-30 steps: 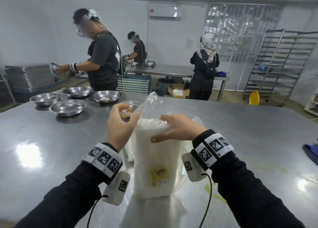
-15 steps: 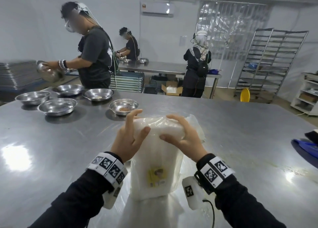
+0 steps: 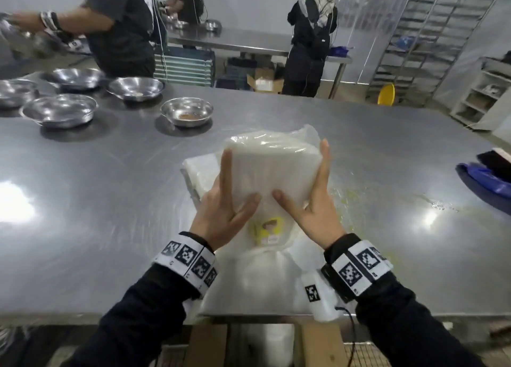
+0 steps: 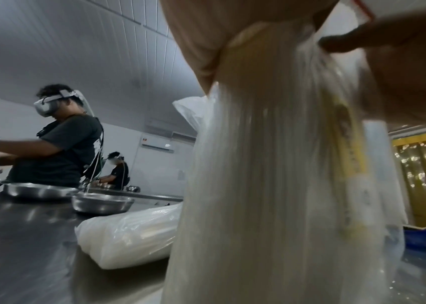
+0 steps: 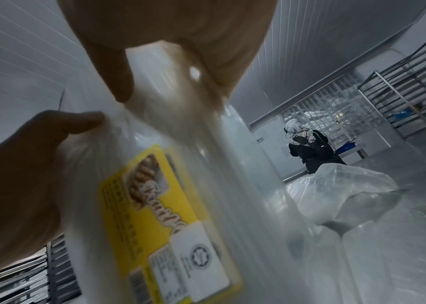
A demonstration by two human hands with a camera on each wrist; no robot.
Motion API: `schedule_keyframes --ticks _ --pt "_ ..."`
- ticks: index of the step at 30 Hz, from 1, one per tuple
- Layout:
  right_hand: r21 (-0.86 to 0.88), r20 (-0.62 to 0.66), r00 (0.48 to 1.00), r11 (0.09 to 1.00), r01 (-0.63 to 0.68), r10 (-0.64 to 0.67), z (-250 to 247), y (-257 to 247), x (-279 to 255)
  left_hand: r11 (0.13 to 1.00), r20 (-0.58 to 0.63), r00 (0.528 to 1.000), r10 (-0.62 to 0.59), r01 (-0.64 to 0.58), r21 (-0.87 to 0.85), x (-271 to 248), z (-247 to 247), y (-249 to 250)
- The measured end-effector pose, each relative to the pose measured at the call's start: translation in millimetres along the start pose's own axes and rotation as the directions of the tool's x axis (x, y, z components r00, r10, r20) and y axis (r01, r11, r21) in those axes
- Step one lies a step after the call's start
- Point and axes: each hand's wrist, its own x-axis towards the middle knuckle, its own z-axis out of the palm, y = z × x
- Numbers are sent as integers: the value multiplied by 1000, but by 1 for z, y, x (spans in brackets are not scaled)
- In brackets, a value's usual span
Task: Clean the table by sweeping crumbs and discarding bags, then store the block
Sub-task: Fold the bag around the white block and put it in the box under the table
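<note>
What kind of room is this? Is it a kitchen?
Probably a big working kitchen or bakery. There is a long steel table, shiny metal bowls set out on it, and a tall tray rack by the wall. Other people work at another steel table behind.

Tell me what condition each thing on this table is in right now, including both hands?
White block: wrapped in clear plastic, upright, held between both hands.
Left hand: fingers straight, pressing the block's left side.
Right hand: fingers straight, pressing the block's right side.
Yellow label: stuck on the block's near face.
Flat plastic packet: lying on the steel table.
Nearest steel bowl: upright, brown crumbs inside.
</note>
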Motion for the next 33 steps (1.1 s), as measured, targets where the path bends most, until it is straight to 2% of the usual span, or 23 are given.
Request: schedule_keyframes --ticks 3,6,10,15,17,20,23,24,26,28,31,33 --pt "-40 -99 994 998 39 -43 -1 -10 -23 998 -13 999 43 -42 48 -15 -4 18" --pt "-70 -156 985 996 64 -74 -9 -27 -43 1000 3 1000 9 -9 17 -30 -9 37" --pt "-59 -112 990 995 81 -87 -33 -50 -67 998 90 995 37 -32 -61 -50 -19 59" --pt "-34 -71 997 999 29 -31 -52 -58 -126 988 247 967 56 -17 -156 -99 -11 85" --pt "0 -56 998 1000 -23 23 -56 -46 -153 990 302 951 66 -25 -137 -123 -2 92" --pt "-7 -25 993 993 -115 115 -55 -25 -193 991 406 914 11 43 -124 -163 15 88" --pt "-61 2 984 983 -175 175 -49 1 -230 985 403 915 -8 75 -152 -202 38 75" --pt "-67 13 987 985 -158 159 -46 11 -241 985 390 920 -28 91 -144 -214 46 70" --pt "-92 13 1000 995 -25 26 -40 35 -257 988 352 936 -25 76 -132 -235 63 55" --pt "-95 87 994 993 72 -64 -31 59 -268 991 319 948 -20 61 -122 -256 80 36" --pt "-152 187 974 975 159 -130 -19 104 -284 994 264 965 -5 34 -106 -282 104 10" --pt "-169 231 965 971 166 -125 -12 135 -298 990 260 959 -111 131 -60 -301 125 -7"
